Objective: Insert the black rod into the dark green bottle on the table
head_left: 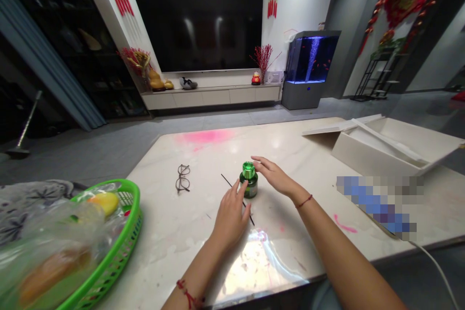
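- A green plastic basket [136, 213] sits at the table's near left, holding a clear plastic bag [47, 232] with a yellow fruit [105, 202] inside.
- Glasses [182, 178] lie folded open on the marble table [174, 247], left of the hands.
- The left hand [230, 220] is cupped, its fingers [244, 209] curved down over a thin black stick [228, 185]; whether they grip it is hidden.
- A green-capped glass bottle [249, 180] stands upright on the table between the hands, just beside the stick.
- The right hand [274, 178] has relaxed, extended fingers [259, 162], released, right by the cap.
- A white box [378, 152] sits further right, its lid [341, 125] propped at its edge.
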A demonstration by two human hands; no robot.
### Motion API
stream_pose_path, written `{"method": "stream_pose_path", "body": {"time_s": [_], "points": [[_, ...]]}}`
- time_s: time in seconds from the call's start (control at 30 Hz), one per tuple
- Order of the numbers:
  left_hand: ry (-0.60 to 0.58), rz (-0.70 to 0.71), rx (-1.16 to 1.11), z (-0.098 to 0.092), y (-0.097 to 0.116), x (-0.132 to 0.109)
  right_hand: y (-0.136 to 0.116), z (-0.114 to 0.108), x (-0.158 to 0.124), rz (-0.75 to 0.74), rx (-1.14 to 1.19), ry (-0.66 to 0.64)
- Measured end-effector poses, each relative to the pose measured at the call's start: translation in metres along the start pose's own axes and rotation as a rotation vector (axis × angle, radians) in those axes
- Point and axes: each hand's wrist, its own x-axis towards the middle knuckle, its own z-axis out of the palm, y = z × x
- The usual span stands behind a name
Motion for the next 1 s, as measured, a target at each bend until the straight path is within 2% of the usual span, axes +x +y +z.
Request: {"method": "stream_pose_path", "body": {"time_s": [0.2,0.37,0.5,0.57,0.7,0.77,0.83,0.93,1.0], "points": [[0.073,0.003,0.060,0.003,0.001,-0.003,0.006,-0.010,0.002,0.046,-0.069,0.238],[0.088,0.023,0.121,0.003,0.003,-0.004,-0.001,-0.014,0.001,0.053,0.022,0.191],[0.069,0.044,0.151,0.003,0.005,-0.004,0.002,-0.021,0.003,0.110,-0.086,0.316],[0.064,0.044,0.150,0.003,0.005,-0.004,0.006,-0.019,0.003,0.074,-0.084,0.262],[0.059,0.048,0.147,0.002,0.006,-0.004,0.014,-0.004,0.003,-0.044,0.040,-0.009],[0.049,0.051,0.147,0.002,0.005,-0.004,0.015,0.003,0.004,-0.069,-0.004,-0.038],[0.034,0.051,0.145,0.001,0.004,-0.004,0.015,0.010,0.004,-0.092,-0.125,0.029],[0.029,0.055,0.143,0.002,0.003,-0.003,0.011,0.018,0.002,-0.098,-0.310,0.197],[0.029,0.057,0.145,0.002,0.002,-0.003,0.005,0.021,-0.001,-0.067,-0.337,0.236]]}}
